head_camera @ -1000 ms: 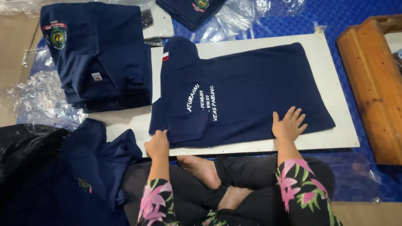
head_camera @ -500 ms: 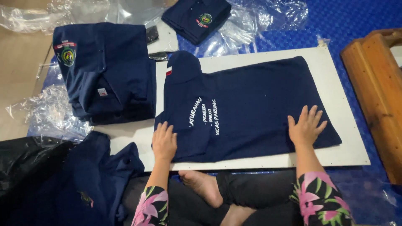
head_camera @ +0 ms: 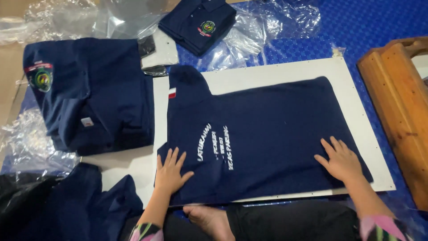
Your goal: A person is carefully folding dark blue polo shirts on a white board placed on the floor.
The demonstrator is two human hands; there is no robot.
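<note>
A navy shirt (head_camera: 267,138) lies flat on a white board (head_camera: 356,111) in the middle of the frame, its back side up with white lettering near the lower left part and a small red-and-white patch on the sleeve at upper left. The left hand (head_camera: 170,173) rests flat on the shirt's lower left edge, fingers spread and palm down, holding nothing. The right hand (head_camera: 341,159) presses flat on the shirt's lower right corner, fingers also spread, pinching nothing. Both hands touch the cloth and lie well apart from each other.

Left of the board sits a stack of shirts (head_camera: 89,93) in the same navy, with a round badge at its upper left. A smaller folded shirt (head_camera: 198,24) lies at the top centre on clear plastic bags (head_camera: 276,31). More navy cloth (head_camera: 76,205) is heaped at the lower left. A wooden frame (head_camera: 397,107) stands at the right edge on the blue mat (head_camera: 370,22). A bare foot (head_camera: 209,218) shows at the bottom, between the arms.
</note>
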